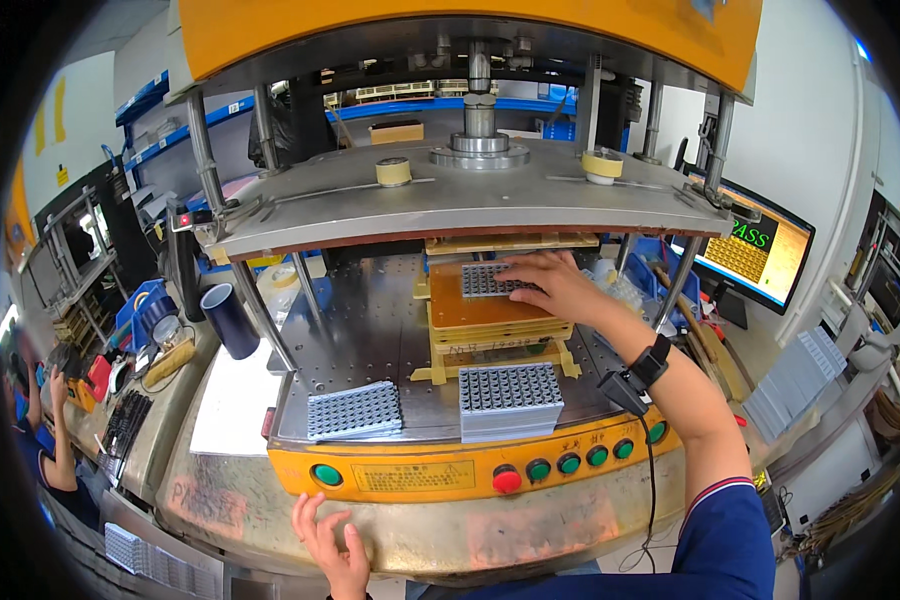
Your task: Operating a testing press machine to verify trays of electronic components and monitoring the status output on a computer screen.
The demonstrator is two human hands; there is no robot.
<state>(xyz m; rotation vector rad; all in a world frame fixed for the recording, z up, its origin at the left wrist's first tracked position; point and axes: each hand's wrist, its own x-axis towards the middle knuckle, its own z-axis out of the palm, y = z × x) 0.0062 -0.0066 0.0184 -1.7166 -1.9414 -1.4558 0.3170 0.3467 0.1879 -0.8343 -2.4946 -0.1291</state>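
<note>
My right hand [550, 285] reaches under the raised press plate. Its outstretched fingers lie over the right part of a small grey panel with rows of round cells [482, 281]. That panel rests on the orange-brown top of a layered fixture [450, 308], on the press bed. My left hand [328, 545] is empty, fingers spread, over the bench edge just below the green button [327, 475] at the front panel's left end. At the front of the bed stand a neat stack of similar panels [510, 400] and a lower, skewed pile of them [354, 410].
The upper press plate [470, 200] hangs over the fixture between metal posts. A red button [507, 479] sits on the yellow front panel. A dark blue cup [230, 320] stands left, a monitor [755, 250] right. A cable [652, 480] hangs from my right wrist device. Another person's arm [58, 430] shows far left.
</note>
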